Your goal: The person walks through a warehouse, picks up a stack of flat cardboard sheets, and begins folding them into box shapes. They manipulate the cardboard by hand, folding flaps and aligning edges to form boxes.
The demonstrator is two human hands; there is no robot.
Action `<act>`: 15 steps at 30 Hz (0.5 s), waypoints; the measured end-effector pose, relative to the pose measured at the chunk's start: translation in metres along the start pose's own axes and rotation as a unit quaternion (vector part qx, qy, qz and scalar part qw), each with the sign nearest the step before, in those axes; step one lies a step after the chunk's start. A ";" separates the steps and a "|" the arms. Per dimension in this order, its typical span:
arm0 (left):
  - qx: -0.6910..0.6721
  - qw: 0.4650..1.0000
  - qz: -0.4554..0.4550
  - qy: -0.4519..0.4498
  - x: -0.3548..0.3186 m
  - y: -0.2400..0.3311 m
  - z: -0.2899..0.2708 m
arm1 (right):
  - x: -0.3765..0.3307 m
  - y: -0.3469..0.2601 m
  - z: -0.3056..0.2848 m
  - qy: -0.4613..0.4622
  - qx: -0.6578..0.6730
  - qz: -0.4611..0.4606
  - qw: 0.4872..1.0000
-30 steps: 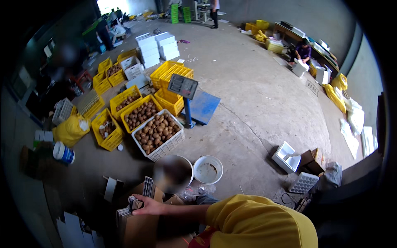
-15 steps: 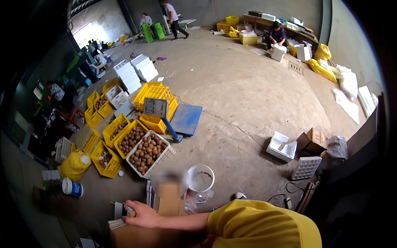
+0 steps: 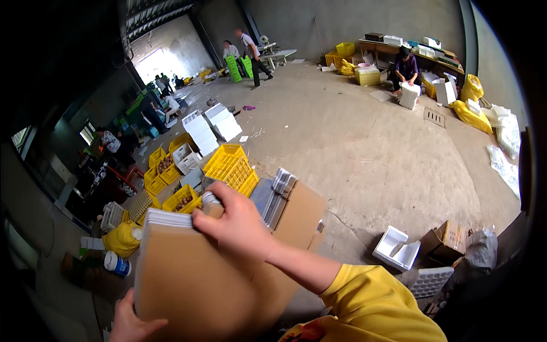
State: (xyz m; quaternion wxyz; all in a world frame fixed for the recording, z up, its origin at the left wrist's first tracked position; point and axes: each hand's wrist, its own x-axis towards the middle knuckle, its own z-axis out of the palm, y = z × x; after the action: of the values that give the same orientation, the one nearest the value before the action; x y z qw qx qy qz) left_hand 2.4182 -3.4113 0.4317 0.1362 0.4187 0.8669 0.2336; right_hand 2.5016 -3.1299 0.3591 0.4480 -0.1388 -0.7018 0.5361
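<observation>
Held up in front of me is a stack of flattened cardboard boxes (image 3: 194, 273), brown on the near face with white edges showing along the top. My right hand (image 3: 239, 222) is closed over the stack's upper edge, its fingers curled behind and its thumb on the near face. At the lower left, my left hand (image 3: 134, 322) grips the stack's left edge, thumb in front, its other fingers partly hidden. Flaps of the cardboard (image 3: 302, 208) stick out beyond my right wrist. The stack hides the bottom middle of the view.
Yellow crates (image 3: 228, 165), some with round brown produce, stand beyond the stack. White foam boxes (image 3: 199, 131) are farther back. On the right lie an open foam box (image 3: 397, 248), a carton (image 3: 444, 242) and a foam tray (image 3: 431, 282). Several people work at the back, one seated (image 3: 405, 71).
The cardboard stack has come up from the bottom edge with my right hand on it, now covering the near crates and white bucket. My left hand has come into view on its edge.
</observation>
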 end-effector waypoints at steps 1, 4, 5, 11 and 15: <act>0.003 1.000 0.012 -0.008 0.018 0.013 0.010 | 0.011 0.003 -0.022 0.012 -0.011 -0.006 1.000; -0.022 0.996 0.081 -0.007 0.083 0.029 0.059 | 0.039 0.021 -0.081 0.043 -0.076 -0.013 0.996; -0.018 0.995 0.101 0.003 0.100 0.037 0.070 | 0.049 0.023 -0.100 0.039 -0.108 -0.012 0.993; -0.084 0.975 0.203 -0.026 0.243 0.089 0.152 | 0.110 0.077 -0.207 0.106 -0.204 0.001 0.973; -0.061 0.962 0.263 -0.039 0.340 0.123 0.195 | 0.155 0.129 -0.267 0.158 -0.243 -0.004 0.957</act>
State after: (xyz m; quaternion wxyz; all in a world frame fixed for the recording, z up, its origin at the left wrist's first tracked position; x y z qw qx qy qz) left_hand 2.3757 -3.0202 0.3152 0.1289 0.6317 0.7042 0.2974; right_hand 2.5858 -2.8079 0.3267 0.5075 -0.3238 -0.7320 0.3189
